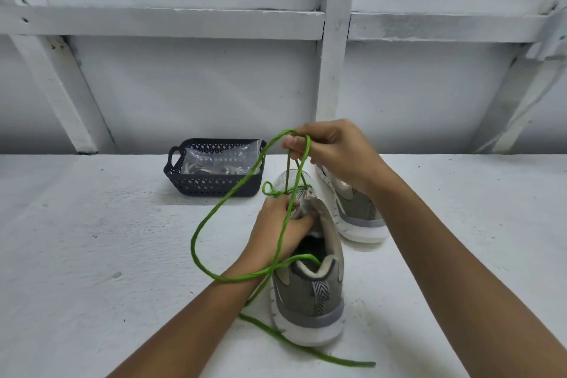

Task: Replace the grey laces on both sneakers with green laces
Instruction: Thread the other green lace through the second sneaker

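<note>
Right hand (pixel 329 147) pinches the thin green cord lace (pixel 228 196) above the grey mesh white-soled sneaker (pixel 310 304) on the white tabletop (pixel 92 255), its throat gripped by the left hand (pixel 282 224); slack looped over that wrist may snag when pulled.

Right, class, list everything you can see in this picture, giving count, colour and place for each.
near sneaker: 1, grey with white sole, on the table, heel nearest
far sneaker: 1, grey with white sole, behind it, to the right
green lace: 1, green, threaded at the near sneaker's toe end, trailing over the table
basket: 1, dark, on the table, back left
clear bags: count unclear, transparent, inside the basket
table: 1, white
wall: 1, white with beams, behind
left hand: 1, grips the near sneaker's upper
right hand: 1, raised, pinches the green lace
</note>
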The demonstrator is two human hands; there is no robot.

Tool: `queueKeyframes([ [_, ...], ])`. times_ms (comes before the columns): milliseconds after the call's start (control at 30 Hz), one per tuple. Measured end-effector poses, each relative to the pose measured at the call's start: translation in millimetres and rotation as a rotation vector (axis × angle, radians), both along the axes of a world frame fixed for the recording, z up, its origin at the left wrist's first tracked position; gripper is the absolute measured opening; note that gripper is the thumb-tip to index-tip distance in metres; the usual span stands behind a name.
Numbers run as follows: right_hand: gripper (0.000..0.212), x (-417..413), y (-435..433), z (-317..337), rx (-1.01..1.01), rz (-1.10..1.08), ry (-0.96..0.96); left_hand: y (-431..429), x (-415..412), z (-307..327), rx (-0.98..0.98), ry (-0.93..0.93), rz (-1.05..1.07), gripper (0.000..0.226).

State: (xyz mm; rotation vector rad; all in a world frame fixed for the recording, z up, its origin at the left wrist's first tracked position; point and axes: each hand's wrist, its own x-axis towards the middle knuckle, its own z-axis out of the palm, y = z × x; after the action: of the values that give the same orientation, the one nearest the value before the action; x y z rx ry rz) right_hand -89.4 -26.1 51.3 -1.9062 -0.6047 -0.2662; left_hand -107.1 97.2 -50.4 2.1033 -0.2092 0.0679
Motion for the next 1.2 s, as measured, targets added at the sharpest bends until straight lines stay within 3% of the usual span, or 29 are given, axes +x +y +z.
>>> queueKeyframes([
  [267, 0.020, -11, 3, 2, 0.086, 0.056, -0.019, 0, -1, -1, -0.031, -0.008, 0.021, 0.025],
  [400, 0.012, -11, 2, 1, 0.072, 0.041, 0.011, 1, -2, 2, -0.032, 0.015, 0.001, 0.023],
  [567, 0.013, -15, -12, -6, -0.022, 0.078, 0.115, 24, 14, 18, -0.212, 0.051, 0.128, 0.011],
  [667, 0.010, -21, -20, -14, -0.192, 0.124, 0.187, 39, 37, 22, 0.155, -0.134, 0.145, 0.016],
  [767, 0.009, -25, -22, -25, -0.406, 0.164, 0.241, 41, 56, 22, 0.522, -0.171, -0.068, 0.023],
  [867, 0.017, -26, -21, -31, -0.455, 0.105, 0.253, 39, 65, 19, 0.713, -0.224, -0.185, 0.025],
  [1033, 0.022, -29, -20, -34, -0.473, 0.104, 0.248, 44, 75, 17, 0.633, -0.295, -0.169, 0.017],
  [1100, 0.015, -29, -17, -35, -0.487, 0.105, 0.244, 42, 81, 19, 0.464, -0.247, -0.114, 0.009],
  [1200, 0.015, -27, -14, -37, -0.515, 0.097, 0.233, 28, 90, 31, 0.131, -0.090, -0.062, 0.022],
])
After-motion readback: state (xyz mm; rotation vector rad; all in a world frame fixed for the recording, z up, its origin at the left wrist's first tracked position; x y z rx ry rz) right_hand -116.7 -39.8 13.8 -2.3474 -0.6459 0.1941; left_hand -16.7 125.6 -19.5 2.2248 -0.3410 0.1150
